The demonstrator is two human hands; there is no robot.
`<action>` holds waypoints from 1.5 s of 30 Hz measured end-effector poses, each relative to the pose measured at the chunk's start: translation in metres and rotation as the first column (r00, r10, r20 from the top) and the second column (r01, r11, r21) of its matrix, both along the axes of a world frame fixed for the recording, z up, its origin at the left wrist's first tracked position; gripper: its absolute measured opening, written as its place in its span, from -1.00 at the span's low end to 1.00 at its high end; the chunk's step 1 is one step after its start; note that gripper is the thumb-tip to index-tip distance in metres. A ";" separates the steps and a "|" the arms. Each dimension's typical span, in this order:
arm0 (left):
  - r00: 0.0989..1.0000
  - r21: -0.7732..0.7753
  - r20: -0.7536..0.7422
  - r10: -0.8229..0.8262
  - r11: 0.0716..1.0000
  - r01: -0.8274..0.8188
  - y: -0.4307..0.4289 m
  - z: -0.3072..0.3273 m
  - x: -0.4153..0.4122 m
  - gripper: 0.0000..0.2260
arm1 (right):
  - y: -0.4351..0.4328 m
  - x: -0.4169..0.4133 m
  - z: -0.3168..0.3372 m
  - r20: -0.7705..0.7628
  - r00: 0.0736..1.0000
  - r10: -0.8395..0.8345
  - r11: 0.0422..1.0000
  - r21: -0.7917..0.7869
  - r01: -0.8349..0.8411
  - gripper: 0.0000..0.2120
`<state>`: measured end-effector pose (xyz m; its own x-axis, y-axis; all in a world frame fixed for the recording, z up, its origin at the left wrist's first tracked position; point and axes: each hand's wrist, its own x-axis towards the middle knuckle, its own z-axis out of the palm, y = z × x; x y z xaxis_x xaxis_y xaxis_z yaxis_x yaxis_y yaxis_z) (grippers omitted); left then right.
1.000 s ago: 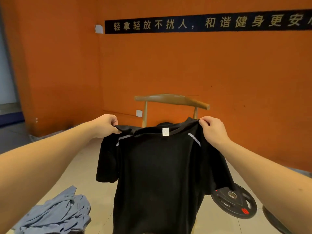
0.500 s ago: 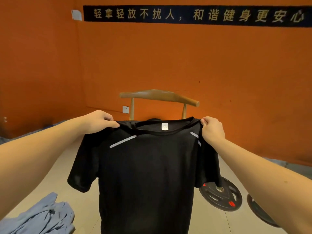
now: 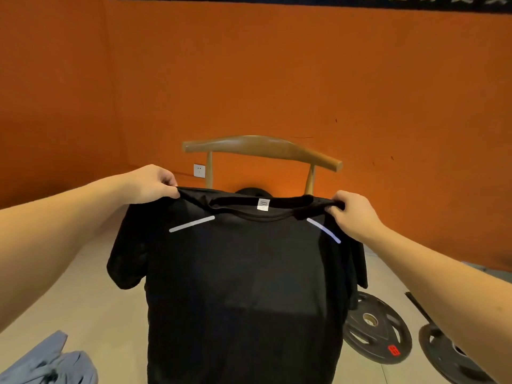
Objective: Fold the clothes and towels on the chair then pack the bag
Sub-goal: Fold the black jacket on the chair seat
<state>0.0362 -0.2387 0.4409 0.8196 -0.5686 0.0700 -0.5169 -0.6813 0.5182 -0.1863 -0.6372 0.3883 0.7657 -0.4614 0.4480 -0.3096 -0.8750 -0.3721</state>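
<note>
- Fingers [image 3: 169,180] of the left hand [image 3: 151,184] are curled and pinch the left shoulder seam of the black T-shirt [image 3: 243,273]. The right hand [image 3: 352,214] pinches the right shoulder seam in the same way.
- T-shirt location: held in the air, hanging full length between the person and the wooden chair [image 3: 260,146], with the neck label [image 3: 263,204] facing the camera.
- Procedure: keep both shoulder grips level and the top edge taut so the body hangs without creases. The right sleeve looks partly tucked behind the body and probably needs shaking out first.
- Lay the shirt flat before folding the sleeves inward. The chair seat is hidden behind the cloth, so its condition cannot be confirmed.
- Keep the hem away from the weight plates [image 3: 376,331] on the floor at right and the grey-blue garment [image 3: 52,364] at near left.
- Change from one second earlier: the hands are wider apart, the left shoulder is no longer bunched, and both reflective stripes lie straight.
- Change in view: the wall banner [image 3: 304,0] has almost left the top edge.
</note>
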 end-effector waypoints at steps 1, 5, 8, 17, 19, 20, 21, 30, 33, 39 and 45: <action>0.998 0.023 0.056 0.012 1.000 -0.014 -0.006 -0.003 0.012 -0.92 | -0.006 0.012 -0.002 0.001 0.999 -0.051 0.999 -0.003 0.051 -0.85; 0.900 0.205 0.422 0.104 0.957 -0.207 -0.034 -0.021 0.064 -0.86 | -0.026 0.062 -0.002 -0.067 0.972 -0.224 0.973 -0.079 0.218 -0.75; 0.880 0.247 0.412 0.235 0.901 -0.356 -0.066 -0.038 0.090 -0.77 | -0.035 0.097 -0.003 -0.220 0.909 -0.354 0.934 -0.023 0.358 -0.67; 0.826 -0.332 -0.433 0.360 0.789 -0.518 -0.159 -0.112 0.164 -0.89 | -0.061 0.191 -0.046 -0.037 0.908 -0.417 0.566 0.771 0.292 -0.95; 0.786 -0.426 -0.530 0.318 0.701 -0.572 -0.176 -0.128 0.182 -0.83 | -0.073 0.205 -0.064 0.027 0.902 -0.430 0.574 0.779 0.251 -0.95; 0.771 -0.453 -0.561 0.302 0.668 -0.591 -0.183 -0.135 0.190 -0.78 | -0.079 0.211 -0.073 0.055 0.903 -0.426 0.589 0.774 0.231 -0.92; 0.779 -0.470 -0.548 0.305 0.658 -0.589 -0.190 -0.142 0.197 -0.74 | -0.085 0.217 -0.082 0.080 0.905 -0.418 0.616 0.758 0.217 -0.89; 0.944 -0.291 -0.307 0.121 0.933 -0.214 -0.245 -0.194 0.233 -0.32 | -0.111 0.259 -0.134 0.111 0.982 -0.155 0.884 0.459 0.088 -0.90; 0.958 -0.171 -0.264 0.113 0.972 -0.162 -0.250 -0.204 0.235 -0.16 | -0.119 0.271 -0.148 -0.015 0.997 -0.074 0.907 0.414 0.074 -0.79; 0.976 0.065 0.168 0.136 0.987 -0.149 -0.247 -0.209 0.216 -0.52 | -0.109 0.276 -0.146 -0.363 0.926 0.109 0.927 0.373 0.037 -0.39; 0.996 0.120 0.087 0.024 0.992 -0.035 -0.234 -0.187 0.142 -0.77 | -0.072 0.217 -0.112 -0.191 0.981 -0.026 0.922 0.375 0.097 -0.72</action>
